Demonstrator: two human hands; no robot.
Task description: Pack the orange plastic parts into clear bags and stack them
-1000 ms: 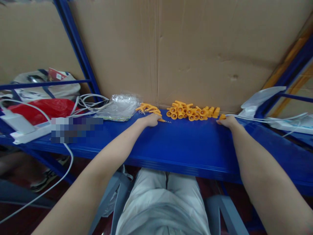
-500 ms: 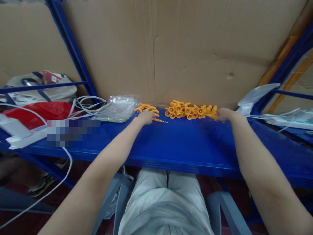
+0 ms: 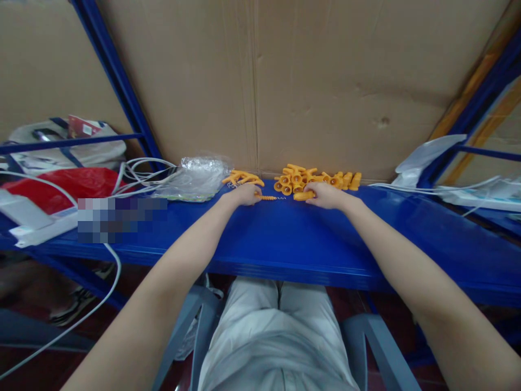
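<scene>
My left hand (image 3: 246, 194) is closed around the handle end of an orange corkscrew piece (image 3: 267, 198); its threaded plastic stem and metal spiral tip point right. Opposite it, my right hand (image 3: 326, 195) grips an orange hollow corkscrew body (image 3: 300, 196), held sideways with one end toward the spiral tip. A small gap separates the two parts. Behind my left hand lie more orange handle pieces (image 3: 240, 177) with metal spirals. Beyond my right hand is a pile of orange corkscrew bodies (image 3: 296, 175), their round open ends facing me; part of it is hidden by the hand.
Everything lies on a blue table (image 3: 280, 239) against a cardboard wall (image 3: 317, 81). Clear plastic bags (image 3: 199, 176), white cables (image 3: 142, 168) and a red bag (image 3: 77, 187) are at the left. A white plastic piece (image 3: 427, 160) leans by the right post.
My right hand has moved left from the pile's right end, bringing one orange body toward the spiral tip. My left hand has shifted slightly right, keeping the threaded piece.
</scene>
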